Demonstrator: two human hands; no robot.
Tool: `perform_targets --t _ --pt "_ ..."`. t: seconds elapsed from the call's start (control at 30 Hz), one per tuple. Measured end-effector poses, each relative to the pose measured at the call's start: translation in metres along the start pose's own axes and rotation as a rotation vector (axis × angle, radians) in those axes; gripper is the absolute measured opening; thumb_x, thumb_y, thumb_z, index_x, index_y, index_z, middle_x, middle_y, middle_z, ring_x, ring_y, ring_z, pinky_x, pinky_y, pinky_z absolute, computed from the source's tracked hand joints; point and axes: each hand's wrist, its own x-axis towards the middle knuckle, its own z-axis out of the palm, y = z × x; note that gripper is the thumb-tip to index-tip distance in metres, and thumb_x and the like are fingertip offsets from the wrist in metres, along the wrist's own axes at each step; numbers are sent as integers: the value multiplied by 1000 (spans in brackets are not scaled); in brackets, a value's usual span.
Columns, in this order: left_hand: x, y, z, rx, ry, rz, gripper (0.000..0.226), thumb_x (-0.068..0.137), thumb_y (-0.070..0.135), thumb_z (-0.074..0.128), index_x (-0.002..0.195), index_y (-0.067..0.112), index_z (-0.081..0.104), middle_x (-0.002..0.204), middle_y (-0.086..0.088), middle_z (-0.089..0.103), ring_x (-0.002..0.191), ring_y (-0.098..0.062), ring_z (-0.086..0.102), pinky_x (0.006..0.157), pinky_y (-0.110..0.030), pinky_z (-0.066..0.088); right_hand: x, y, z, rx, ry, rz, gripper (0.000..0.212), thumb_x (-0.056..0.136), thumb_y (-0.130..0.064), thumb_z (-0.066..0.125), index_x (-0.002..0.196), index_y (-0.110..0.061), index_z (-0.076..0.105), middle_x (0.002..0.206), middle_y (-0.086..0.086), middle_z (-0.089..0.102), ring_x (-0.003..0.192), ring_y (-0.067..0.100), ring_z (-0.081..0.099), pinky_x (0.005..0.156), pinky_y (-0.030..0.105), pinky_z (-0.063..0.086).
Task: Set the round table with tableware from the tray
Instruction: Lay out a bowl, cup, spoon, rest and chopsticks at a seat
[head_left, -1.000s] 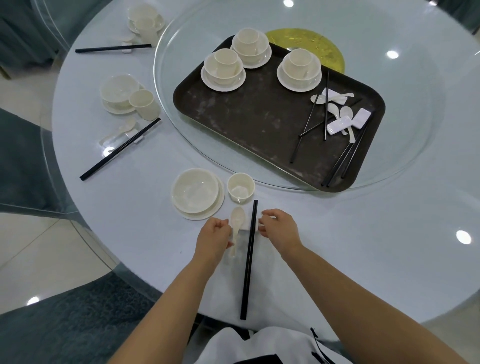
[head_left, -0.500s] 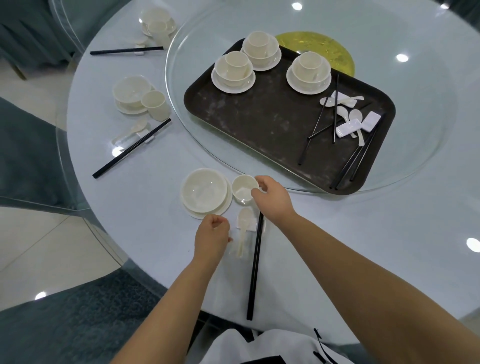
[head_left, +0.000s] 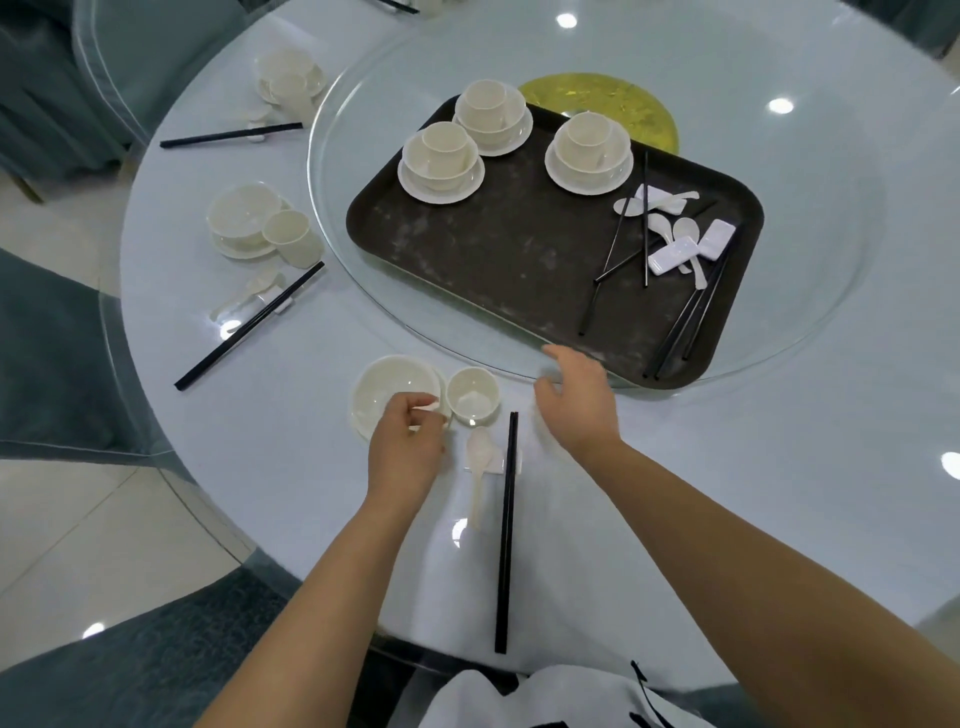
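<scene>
- Left hand (head_left: 402, 452) at the near place setting, fingers curled, pinching the near rim of the bowl (head_left: 392, 397) that sits on its saucer.
- Right hand (head_left: 579, 400) hovers between that setting and the tray (head_left: 498, 270), fingers loosely spread, holding nothing. Fingertips sit at the near edge of the glass turntable (head_left: 810, 291); contact or not, cannot tell.
- Near setting on the desk (head_left: 727, 467): small cup (head_left: 472, 397) just right of the bowl, touching or nearly. White spoon (head_left: 480, 462) below the cup, its bowl end lying on a small white rest (head_left: 496, 462). Black chopsticks (head_left: 506, 530) just right of the spoon, upper end on the same rest, running straight toward the person.
- Tray is dark, rectangular, on the turntable. Three stacks remain on its far-left part, each a saucer, a bowl and a cup: left stack (head_left: 441, 161), far stack (head_left: 491, 117), right stack (head_left: 589, 153).
- Right end of the tray: loose pile of spoons and white rests (head_left: 675, 234), with loose black chopsticks (head_left: 691, 317) crossing it.
- Two settings already laid along the left edge of the desk: middle setting (head_left: 254, 223) with angled chopsticks (head_left: 249, 325), far setting (head_left: 291, 80) with chopsticks (head_left: 231, 135).
- Gold disc (head_left: 623, 106) under the glass, behind the tray.
</scene>
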Motion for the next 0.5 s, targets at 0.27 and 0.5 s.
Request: perform_targets --t 0.27,0.5 --pt "20 51 17 105 -48 172 15 92 22 53 95 36 58 97 7 67 90 -20 66 81 -32 51 8 49 -30 -718 -343 -136 70 100 -28 34 155 -10 -7 163 6 -12 151 22 -6 123 40 2" --pt "20 76 44 328 -118 320 18 96 27 52 112 26 61 105 9 63 96 -10 58 83 -25 44 9 63 -35 -708 -331 -121 74 99 -25 37 155 -12 -9 163 4 -14 151 21 -8 122 42 2"
